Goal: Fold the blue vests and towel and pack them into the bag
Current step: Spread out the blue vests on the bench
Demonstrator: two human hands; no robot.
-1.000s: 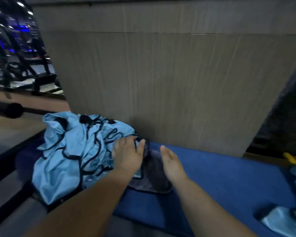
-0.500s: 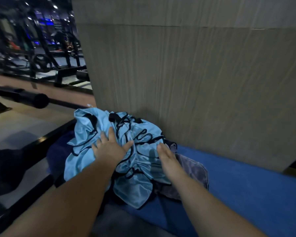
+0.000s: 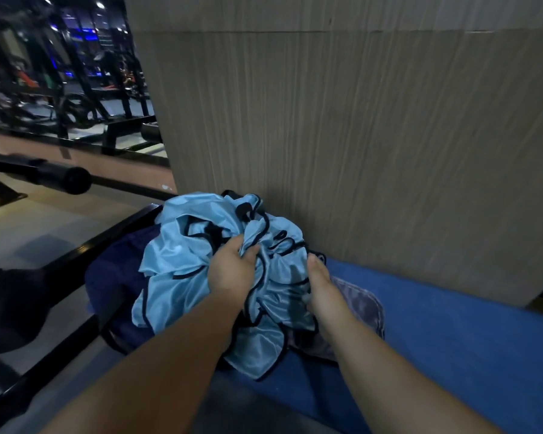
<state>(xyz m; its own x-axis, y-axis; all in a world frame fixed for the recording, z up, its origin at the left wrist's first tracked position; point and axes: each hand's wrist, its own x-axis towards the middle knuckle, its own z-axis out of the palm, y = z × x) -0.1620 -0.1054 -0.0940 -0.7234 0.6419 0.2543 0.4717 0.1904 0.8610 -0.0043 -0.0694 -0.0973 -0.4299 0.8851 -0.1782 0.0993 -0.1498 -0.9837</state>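
A crumpled heap of glossy light-blue vests with black piping (image 3: 182, 270) sits on the blue padded counter (image 3: 452, 324) against a grained beige wall panel (image 3: 358, 151), partly covering a plush grey towel (image 3: 362, 303). The left hand (image 3: 234, 269) has its grip clenched on a bunch of the slick fabric. The right hand (image 3: 322, 286) is sunk into the folds, and I cannot tell its grip.

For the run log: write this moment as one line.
stage: vests crumpled, unfolded | left hand: grips vests | right hand: on vests, grip unclear | towel: partly under vests, on bench
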